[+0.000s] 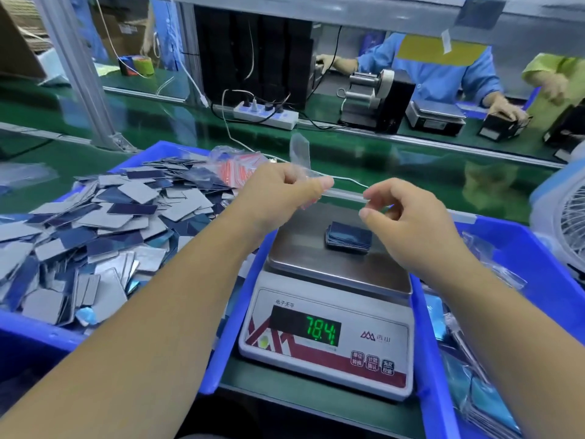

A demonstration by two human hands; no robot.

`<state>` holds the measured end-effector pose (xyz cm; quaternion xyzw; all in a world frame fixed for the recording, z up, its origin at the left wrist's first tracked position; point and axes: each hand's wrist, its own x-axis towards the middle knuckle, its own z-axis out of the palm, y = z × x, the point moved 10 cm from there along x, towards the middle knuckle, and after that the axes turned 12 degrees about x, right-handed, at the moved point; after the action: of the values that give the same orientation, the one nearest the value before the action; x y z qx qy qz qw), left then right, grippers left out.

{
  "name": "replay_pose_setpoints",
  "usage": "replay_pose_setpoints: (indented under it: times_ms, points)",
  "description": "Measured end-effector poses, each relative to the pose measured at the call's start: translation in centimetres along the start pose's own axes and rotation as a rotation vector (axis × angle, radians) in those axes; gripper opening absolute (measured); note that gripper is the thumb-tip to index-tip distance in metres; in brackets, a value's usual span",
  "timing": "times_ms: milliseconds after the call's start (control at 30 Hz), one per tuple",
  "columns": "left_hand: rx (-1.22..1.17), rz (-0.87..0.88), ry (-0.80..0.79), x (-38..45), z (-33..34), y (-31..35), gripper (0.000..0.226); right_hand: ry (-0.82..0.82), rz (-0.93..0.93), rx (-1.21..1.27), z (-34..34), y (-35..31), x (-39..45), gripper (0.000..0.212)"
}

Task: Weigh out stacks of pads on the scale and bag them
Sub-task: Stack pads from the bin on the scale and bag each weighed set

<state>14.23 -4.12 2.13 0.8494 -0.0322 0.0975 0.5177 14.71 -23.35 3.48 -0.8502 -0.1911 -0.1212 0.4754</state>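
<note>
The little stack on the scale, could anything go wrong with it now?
Maybe. The stack of pads looks slightly fanned, so it could slide apart when lifted. The clear bag, pinched between the left hand and right hand above the scale, looks thin and could slip or not open.

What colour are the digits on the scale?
Green, on the scale's black display; head view.

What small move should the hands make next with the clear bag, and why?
Probably pull the clear bag open at its mouth. Both the left hand and right hand pinch it above the scale, where a pad stack lies weighed, the display showing 78.4.
</note>
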Motion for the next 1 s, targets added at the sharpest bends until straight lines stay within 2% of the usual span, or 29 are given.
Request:
replay_pose_setpoints:
  times_ms: [100, 233, 300, 400, 500, 633, 767, 867, 1000]
  points:
    - [0.03, -0.018, -0.035, -0.1, 0.4, -0.2, 0.015, -0.096, 0.084, -0.072, 1.0, 1.3, 0.1, 0.011]
    - [-0.032, -0.046, -0.073, 0.0, 0.7, -0.5, 0.005, -0.247, 0.158, -0.047, 2.0, 2.2, 0.0, 0.009]
    - [0.005, -0.062, -0.089, 0.0, 0.9, -0.7, 0.007, -0.339, 0.187, -0.005, 2.5, 2.2, -0.1, 0.004]
    - [0.053, -0.068, -0.052, 0.1, 0.8, -0.8, 0.035, -0.417, 0.235, -0.01, 2.9, 2.4, 0.1, 0.007]
    - [0.026, -0.055, 0.0, 0.1, 0.2, -0.4, 0.049, -0.44, 0.254, -0.052, 3.3, 2.3, 0.3, 0.01]
    - [-0.025, -0.076, -0.043, 0.0, 0.7, -0.3, 0.032, -0.464, 0.293, -0.1, 3.6, 2.3, 0.5, 0.02]
    - [-0.124, -0.114, -0.081, -0.1, 1.2, -0.4, 0.03, -0.471, 0.343, -0.058, 3.9, 2.3, 0.0, 0.019]
    - [-0.203, -0.102, -0.093, -0.2, 1.1, -0.2, 0.035, -0.418, 0.3, -0.044, 3.5, 1.7, -0.5, 0.018]
    - [-0.321, -0.093, -0.074, -0.1, 0.9, -0.1, 0.022, -0.333, 0.264, 0.077, 2.8, 0.9, -1.3, 0.02]
